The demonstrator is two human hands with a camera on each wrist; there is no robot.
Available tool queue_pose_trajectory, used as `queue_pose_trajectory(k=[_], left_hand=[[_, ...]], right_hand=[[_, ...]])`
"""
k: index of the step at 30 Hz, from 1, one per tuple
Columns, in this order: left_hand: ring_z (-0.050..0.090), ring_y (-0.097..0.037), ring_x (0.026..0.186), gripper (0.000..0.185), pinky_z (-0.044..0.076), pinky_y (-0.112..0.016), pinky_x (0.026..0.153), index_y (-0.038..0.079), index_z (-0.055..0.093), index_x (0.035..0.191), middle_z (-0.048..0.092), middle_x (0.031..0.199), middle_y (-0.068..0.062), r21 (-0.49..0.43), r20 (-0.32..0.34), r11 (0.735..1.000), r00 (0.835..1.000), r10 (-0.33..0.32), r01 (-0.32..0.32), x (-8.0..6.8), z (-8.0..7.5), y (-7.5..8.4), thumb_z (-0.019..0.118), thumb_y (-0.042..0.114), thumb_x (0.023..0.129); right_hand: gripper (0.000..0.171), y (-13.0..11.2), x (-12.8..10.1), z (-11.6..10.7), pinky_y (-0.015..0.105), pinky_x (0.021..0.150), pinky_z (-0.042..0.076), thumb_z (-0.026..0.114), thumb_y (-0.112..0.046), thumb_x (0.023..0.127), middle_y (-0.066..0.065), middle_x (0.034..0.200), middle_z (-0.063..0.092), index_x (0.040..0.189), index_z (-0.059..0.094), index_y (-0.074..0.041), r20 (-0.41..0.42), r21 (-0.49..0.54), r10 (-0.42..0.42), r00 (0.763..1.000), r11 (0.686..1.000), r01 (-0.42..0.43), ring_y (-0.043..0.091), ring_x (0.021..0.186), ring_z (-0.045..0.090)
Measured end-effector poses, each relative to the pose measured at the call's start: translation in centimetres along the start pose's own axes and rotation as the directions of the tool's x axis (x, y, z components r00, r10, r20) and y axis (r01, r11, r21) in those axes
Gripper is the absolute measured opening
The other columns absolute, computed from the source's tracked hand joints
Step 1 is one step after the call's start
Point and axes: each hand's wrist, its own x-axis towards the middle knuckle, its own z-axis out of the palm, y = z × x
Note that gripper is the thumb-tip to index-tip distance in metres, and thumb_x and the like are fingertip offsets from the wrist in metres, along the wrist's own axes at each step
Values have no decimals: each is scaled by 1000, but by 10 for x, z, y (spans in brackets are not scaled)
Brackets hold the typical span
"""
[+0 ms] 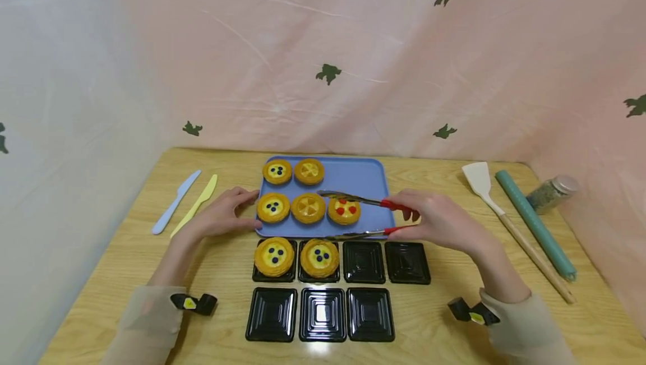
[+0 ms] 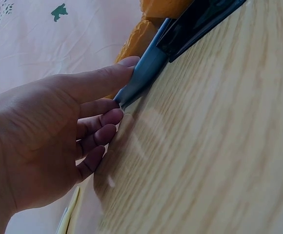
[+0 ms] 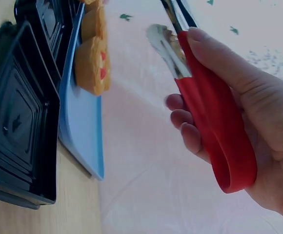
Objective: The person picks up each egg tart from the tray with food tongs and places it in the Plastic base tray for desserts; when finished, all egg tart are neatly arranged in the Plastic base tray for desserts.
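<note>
Red-handled tongs [image 1: 370, 218] gripped in right hand [image 1: 444, 223], fingers curled round the handle, arms spread apart with tips straddling the strawberry tart [image 1: 344, 211] just ahead of the fingertips, not yet closed on it. Left hand [image 1: 222, 218] steadying the blue tray [image 1: 353, 177], fingers loosely curled against its near-left rim. Two tarts [image 1: 296, 257] already seated in black cups just below the fingers; by the look of it five on the tray left to move, five black cups [image 1: 363, 262] unfilled.

The left hand [image 2: 39, 141] rests on the pale wooden bench [image 2: 214, 146], its fingers [image 2: 105, 78] touching the flat blue plastic tray's [image 2: 144, 73] edge.
</note>
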Motion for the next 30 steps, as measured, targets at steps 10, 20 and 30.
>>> queue_pose_trajectory(k=[10, 20, 30], left_hand=[[52, -36, 130, 90, 40, -59, 113, 3, 45, 155, 58, 133, -16, -1, 4, 1000, 1000, -3, 3, 2, 1, 1, 81, 48, 86], [52, -37, 128, 90, 41, -59, 112, 2, 44, 155, 58, 133, -17, -6, 2, 1000, 1000, 0, 0, 0, 1, 0, 82, 46, 86], [53, -35, 126, 90, 42, -57, 111, 3, 44, 155, 58, 130, -17, -7, 2, 1000, 1000, -3, 3, 1, 1, 1, 82, 45, 85]], right_hand=[[59, 28, 66, -17, 30, 66, 46, 83, -50, 84, 0, 88, 67, 127, 70, -11, 65, -59, 44, 997, 997, -41, 15, 75, 55], [62, 42, 119, -4, 43, 83, 55, 80, -58, 83, 6, 110, 71, 125, 69, -13, 128, -193, 72, 989, 980, -46, 23, 95, 66], [60, 42, 141, 1, 41, 76, 51, 78, -54, 86, 11, 104, 68, 121, 68, -7, 162, -255, 49, 986, 967, -6, 24, 86, 59]])
